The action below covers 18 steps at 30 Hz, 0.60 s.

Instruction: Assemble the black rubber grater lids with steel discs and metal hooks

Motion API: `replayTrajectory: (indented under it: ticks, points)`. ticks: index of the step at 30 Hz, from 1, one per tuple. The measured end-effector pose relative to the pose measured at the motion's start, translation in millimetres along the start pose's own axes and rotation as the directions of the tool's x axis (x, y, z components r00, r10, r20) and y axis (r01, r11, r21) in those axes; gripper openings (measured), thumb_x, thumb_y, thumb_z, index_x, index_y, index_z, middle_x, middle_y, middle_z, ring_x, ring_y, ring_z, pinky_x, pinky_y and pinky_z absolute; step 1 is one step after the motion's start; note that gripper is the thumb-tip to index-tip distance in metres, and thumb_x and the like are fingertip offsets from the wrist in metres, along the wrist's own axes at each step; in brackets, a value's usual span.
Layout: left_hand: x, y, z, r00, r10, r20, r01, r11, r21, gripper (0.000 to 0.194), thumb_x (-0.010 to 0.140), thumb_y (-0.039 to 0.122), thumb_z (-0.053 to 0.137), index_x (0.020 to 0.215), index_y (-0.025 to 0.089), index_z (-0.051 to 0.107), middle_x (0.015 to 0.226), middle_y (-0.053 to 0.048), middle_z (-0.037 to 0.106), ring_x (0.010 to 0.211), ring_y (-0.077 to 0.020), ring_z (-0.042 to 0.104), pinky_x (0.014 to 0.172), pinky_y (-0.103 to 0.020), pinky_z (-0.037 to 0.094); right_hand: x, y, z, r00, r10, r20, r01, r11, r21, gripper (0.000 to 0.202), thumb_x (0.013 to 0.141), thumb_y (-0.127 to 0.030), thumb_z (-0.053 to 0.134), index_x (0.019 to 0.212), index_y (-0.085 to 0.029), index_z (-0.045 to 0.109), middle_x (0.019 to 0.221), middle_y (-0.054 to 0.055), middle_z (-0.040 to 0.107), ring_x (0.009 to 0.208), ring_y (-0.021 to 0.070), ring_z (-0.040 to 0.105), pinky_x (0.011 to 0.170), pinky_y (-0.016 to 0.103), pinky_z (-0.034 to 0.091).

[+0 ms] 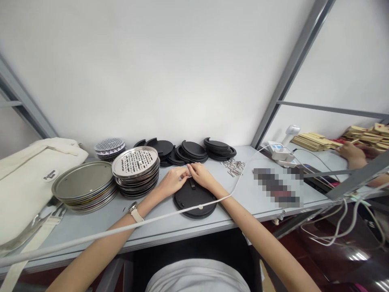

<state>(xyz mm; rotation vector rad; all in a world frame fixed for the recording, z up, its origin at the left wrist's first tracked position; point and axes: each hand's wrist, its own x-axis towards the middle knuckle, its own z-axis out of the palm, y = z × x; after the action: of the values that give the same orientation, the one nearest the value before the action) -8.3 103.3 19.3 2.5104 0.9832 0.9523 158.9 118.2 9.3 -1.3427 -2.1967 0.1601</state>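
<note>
A round black disc (196, 202) with a small raised tab near its far side lies flat on the table in front of me. My left hand (174, 179) and my right hand (200, 175) meet at its far edge, fingertips pinched close together. Between the fingertips a thin, shiny sliver shows, too small to name. My left wrist wears a watch with a pale strap. Right of my hands lies a loose pile of thin metal wire pieces (233, 166). Behind my hands are several more black discs (194, 149), each with a raised rim, in overlapping stacks.
Left of me are a stack of printed round metal plates (135, 163), a stack of plain round plates (83, 182) and a cream bag (27, 174). A white cable (112, 232) crosses over my forearms. At right, past a grey post, another person's hand (352, 154) is near wooden pieces (313, 140).
</note>
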Motion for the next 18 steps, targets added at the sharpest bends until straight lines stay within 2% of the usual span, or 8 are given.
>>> replayTrajectory:
  ticks: [3, 8, 18]
  points:
    - [-0.5, -1.5, 0.7, 1.000, 0.014, 0.002, -0.014, 1.000, -0.021, 0.012, 0.080, 0.011, 0.050, 0.079, 0.017, 0.060, 0.075, 0.000, 0.061, 0.071, -0.0138, 0.056, 0.069, -0.024, 0.041, -1.7, -0.4, -0.6, 0.999, 0.021, 0.031, -0.021, 1.000, -0.003, 0.048, 0.099, -0.035, 0.023, 0.079, -0.015, 0.060, 0.078, 0.008, 0.066, 0.073, 0.0139, 0.058, 0.070, 0.022, 0.034]
    - [0.0, -4.2, 2.0, 1.000, -0.026, 0.009, 0.027, 0.996, -0.087, 0.009, 0.077, 0.010, 0.053, 0.076, 0.017, 0.059, 0.071, 0.001, 0.062, 0.067, -0.0124, 0.057, 0.064, -0.022, 0.042, -4.1, -1.0, 0.1, 0.992, 0.078, 0.097, -0.075, 0.997, -0.036, 0.058, 0.098, -0.044, 0.018, 0.075, -0.015, 0.063, 0.074, 0.010, 0.068, 0.069, 0.0152, 0.062, 0.063, 0.022, 0.034]
    - [0.9, -6.1, 3.1, 1.000, -0.014, -0.004, 0.013, 0.994, -0.109, 0.010, 0.078, 0.010, 0.056, 0.078, 0.016, 0.063, 0.074, 0.000, 0.065, 0.067, -0.0119, 0.057, 0.066, -0.022, 0.042, -4.2, -4.4, -1.1, 0.975, 0.159, 0.158, -0.138, 0.982, -0.132, 0.057, 0.097, -0.044, 0.022, 0.077, -0.015, 0.067, 0.080, 0.012, 0.070, 0.074, 0.0184, 0.064, 0.061, 0.024, 0.034]
